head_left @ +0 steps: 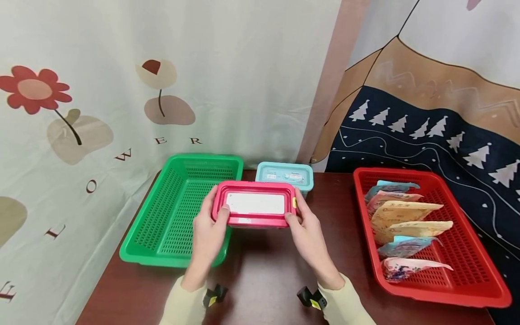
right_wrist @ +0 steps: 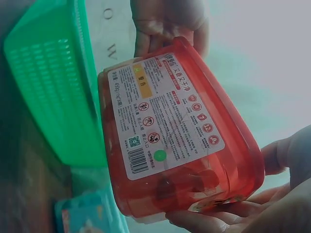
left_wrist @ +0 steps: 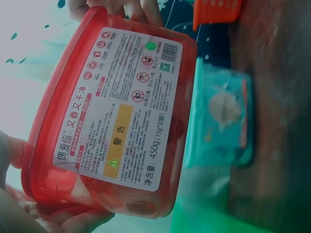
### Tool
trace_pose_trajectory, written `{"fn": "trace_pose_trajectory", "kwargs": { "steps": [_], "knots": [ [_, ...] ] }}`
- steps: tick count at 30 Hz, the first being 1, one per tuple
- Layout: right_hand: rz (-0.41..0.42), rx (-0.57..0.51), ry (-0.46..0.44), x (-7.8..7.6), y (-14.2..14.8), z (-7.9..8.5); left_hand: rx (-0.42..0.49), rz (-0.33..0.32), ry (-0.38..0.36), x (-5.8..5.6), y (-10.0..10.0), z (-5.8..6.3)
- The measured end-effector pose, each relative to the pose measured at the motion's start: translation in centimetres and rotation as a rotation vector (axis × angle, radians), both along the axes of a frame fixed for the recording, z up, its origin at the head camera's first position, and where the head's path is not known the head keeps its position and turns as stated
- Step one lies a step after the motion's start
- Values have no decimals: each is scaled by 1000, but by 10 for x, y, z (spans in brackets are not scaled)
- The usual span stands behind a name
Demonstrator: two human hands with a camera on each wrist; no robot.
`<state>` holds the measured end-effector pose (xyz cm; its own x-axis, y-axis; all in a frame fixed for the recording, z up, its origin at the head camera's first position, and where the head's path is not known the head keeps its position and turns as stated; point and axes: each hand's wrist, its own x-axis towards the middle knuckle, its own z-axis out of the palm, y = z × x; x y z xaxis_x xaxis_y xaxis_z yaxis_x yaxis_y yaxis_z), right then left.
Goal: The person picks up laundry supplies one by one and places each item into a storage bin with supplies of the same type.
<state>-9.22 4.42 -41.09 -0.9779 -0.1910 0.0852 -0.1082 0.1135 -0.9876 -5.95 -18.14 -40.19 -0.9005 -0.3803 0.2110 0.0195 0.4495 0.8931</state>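
Note:
A red plastic tub (head_left: pixel 255 204) with a lid is held up over the table between both hands. My left hand (head_left: pixel 208 234) grips its left end, the thumb on the lid's edge and the other fingers around the side. At the opposite end my right hand (head_left: pixel 309 232) holds it the same way. Both wrist views show the tub's side (left_wrist: pixel 129 104) with a white printed label (right_wrist: pixel 163 116) reading 450g; the red wall is see-through. Just behind it, a light blue lidded tub (head_left: pixel 286 174) stands on the table, partly covered by the red one.
To the left lies a green perforated basket (head_left: pixel 188 210) with nothing seen inside. On the right, a red basket (head_left: pixel 467 241) holds several upright packets (head_left: pixel 400 214) in a row. A printed curtain (head_left: pixel 252 81) hangs behind the dark wooden table (head_left: pixel 260 271).

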Motion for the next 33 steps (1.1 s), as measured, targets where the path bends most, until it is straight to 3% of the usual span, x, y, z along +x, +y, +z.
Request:
{"fn": "trace_pose_trajectory", "kwargs": {
  "steps": [8, 17, 23, 28, 33],
  "knots": [
    [92, -54, 16, -14, -36, 17, -28, 57, 3, -8, -37, 25],
    [168, -63, 31, -33, -82, 30, 35, 101, -80, -24, -83, 43],
    [164, 19, 24, -48, -111, 37, 57, 106, -107, -38, -113, 45],
    [178, 108, -2, -62, -133, 37, 122, 104, -109, -55, -134, 41],
    [192, 129, -36, -79, -153, 31, 119, 125, -153, -73, -149, 35]
  ]
}}
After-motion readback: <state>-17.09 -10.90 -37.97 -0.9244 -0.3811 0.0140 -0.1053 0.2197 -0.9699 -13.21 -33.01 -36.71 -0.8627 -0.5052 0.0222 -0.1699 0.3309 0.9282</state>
